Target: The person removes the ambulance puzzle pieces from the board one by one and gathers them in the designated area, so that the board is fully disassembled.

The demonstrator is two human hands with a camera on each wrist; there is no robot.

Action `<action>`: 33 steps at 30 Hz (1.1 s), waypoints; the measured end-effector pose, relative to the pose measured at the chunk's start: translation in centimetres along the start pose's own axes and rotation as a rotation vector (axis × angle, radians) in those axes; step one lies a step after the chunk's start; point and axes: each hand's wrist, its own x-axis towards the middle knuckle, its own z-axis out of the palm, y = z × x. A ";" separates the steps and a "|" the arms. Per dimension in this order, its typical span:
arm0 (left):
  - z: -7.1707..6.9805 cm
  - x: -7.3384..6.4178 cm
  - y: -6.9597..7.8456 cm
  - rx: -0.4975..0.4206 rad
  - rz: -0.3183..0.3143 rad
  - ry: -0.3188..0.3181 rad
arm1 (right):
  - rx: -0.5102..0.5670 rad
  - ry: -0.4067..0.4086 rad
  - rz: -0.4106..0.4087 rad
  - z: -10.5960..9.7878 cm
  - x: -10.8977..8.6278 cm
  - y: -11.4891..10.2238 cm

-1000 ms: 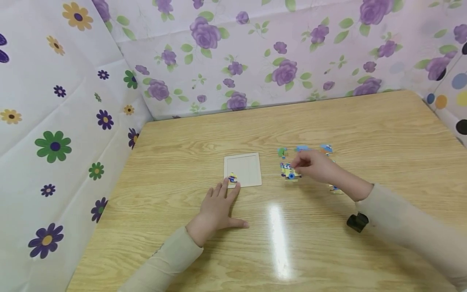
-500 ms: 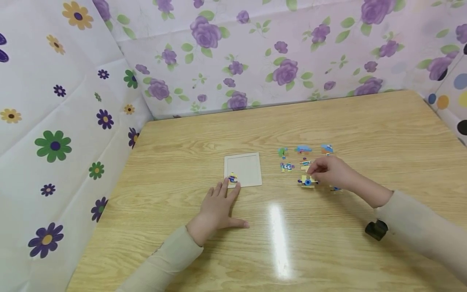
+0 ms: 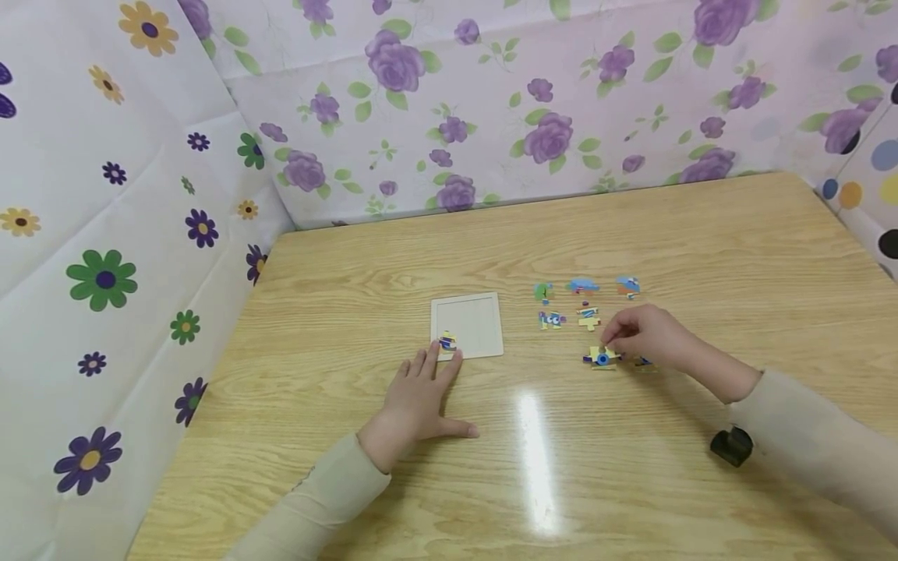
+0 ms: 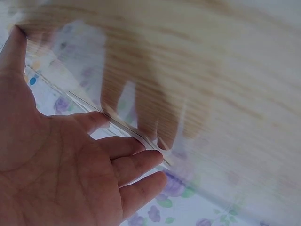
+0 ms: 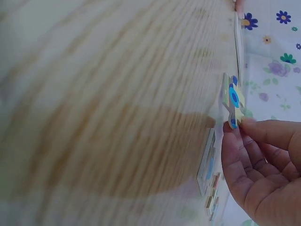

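My right hand (image 3: 640, 333) pinches a yellow jigsaw piece with a blue wheel (image 3: 601, 358) between thumb and fingertips, close over the table. In the right wrist view the same jigsaw piece (image 5: 233, 101) stands tilted at the fingertips. My left hand (image 3: 415, 403) lies with its fingers spread, fingertips at the near left corner of a pale wooden puzzle tray (image 3: 496, 331). One yellow and purple piece (image 3: 447, 341) sits in that corner of the tray. In the left wrist view the left hand's palm (image 4: 61, 165) shows, with fingers at the tray's edge.
Several loose jigsaw pieces lie in rows right of the tray, among them a green piece (image 3: 543, 292), a piece with eyes (image 3: 553, 320) and a yellow piece (image 3: 589, 319). Another piece (image 3: 646, 362) is partly hidden by the right hand. Flowered cloth (image 3: 393, 148) borders the table.
My right hand has moved right and slightly nearer with the wheel piece, away from the piece with eyes, uncovering pieces behind. The left hand has stayed in place.
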 end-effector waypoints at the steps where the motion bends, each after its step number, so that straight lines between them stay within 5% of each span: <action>1: 0.0 0.0 0.0 0.001 0.001 0.001 | 0.000 0.003 0.003 0.0 0.0 0.0; 17: 0.2 0.1 -0.1 0.013 0.000 -0.003 | 0.011 0.021 0.042 0.0 -0.1 0.1; 33: 0.0 -0.1 -0.1 -0.013 0.009 0.007 | -0.022 0.084 -0.018 0.2 0.6 -1.8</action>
